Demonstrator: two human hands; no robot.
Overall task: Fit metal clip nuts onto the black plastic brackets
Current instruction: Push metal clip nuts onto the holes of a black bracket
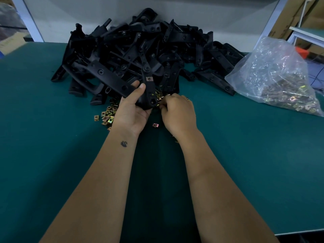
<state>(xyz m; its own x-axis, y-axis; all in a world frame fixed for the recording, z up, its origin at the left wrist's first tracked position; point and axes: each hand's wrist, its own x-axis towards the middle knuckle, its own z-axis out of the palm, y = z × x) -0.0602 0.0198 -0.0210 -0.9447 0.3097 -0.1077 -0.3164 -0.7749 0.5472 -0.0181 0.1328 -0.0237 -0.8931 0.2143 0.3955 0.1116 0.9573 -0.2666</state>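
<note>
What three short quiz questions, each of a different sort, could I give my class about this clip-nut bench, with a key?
1. True or false: the left hand grips a black bracket that already carries a clip nut.
2. Where is the clear plastic bag of clip nuts? A) left of the bracket pile B) right of the bracket pile C) under the mat
3. Fill in: the right hand reaches into the loose clip nuts lying on the ____ mat.

Key: 1 true; 2 B, beside the bracket pile; 3 green.
</note>
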